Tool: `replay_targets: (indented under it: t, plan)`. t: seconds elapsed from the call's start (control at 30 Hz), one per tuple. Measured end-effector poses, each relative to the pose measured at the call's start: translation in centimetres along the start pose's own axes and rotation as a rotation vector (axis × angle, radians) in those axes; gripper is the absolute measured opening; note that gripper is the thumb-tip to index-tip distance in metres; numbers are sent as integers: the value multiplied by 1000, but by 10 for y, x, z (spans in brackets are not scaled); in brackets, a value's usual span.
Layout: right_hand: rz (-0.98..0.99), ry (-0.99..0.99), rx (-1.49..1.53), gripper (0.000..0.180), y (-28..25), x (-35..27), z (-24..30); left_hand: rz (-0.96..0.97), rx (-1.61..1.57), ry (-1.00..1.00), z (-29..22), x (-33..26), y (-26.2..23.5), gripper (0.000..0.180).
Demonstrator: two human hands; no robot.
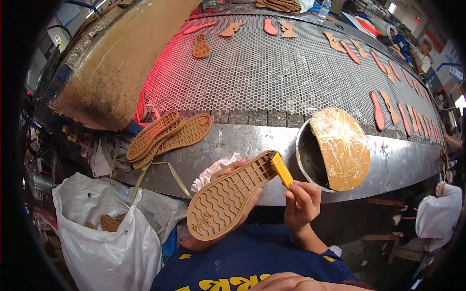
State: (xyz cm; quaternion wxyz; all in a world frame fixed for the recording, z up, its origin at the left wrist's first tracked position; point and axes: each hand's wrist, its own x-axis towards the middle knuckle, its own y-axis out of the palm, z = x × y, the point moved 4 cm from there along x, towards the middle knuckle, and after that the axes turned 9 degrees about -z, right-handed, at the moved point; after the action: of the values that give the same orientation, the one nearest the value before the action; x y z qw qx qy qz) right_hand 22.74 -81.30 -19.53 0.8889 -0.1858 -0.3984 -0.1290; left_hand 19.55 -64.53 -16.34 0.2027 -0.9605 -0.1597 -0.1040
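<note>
My left hand point(253, 198) is closed around a tan shoe sole point(218, 203) from behind, its patterned tread facing up and tilted. A crumpled whitish piece of paper or plastic point(218, 169) lies by that hand's fingers. Between the thumb and fingers of my right hand point(303, 203) is a flat yellow-handled brush point(282, 169). Its dark tip touches the rim at the sole's far, narrower end. Just beyond my right hand stands a round metal pot point(302, 160), partly covered by a taped brown board point(342, 145).
Several tan soles point(165, 138) are stacked at the left on the metal ledge point(252, 140). Past it, a perforated conveyor point(242, 72) carries pink insoles point(377, 111) and tan cut pieces. A white sack point(111, 257) with soles inside stands at lower left. Another person point(423, 56) is at far right.
</note>
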Motion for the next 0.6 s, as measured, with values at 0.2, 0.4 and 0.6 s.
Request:
replay_targets:
  t: [0.2, 0.4, 0.6]
  plan:
    - [-8, 58, -34, 19, -5, 1, 1, 137, 646, 167, -5, 2, -3, 44]
    - [5, 68, 89, 18, -10, -1, 4, 122, 718, 162, 3, -2, -3, 46]
    - [-178, 90, -111, 15, -17, 18, -27, 56, 328, 93, -3, 0, -7, 57]
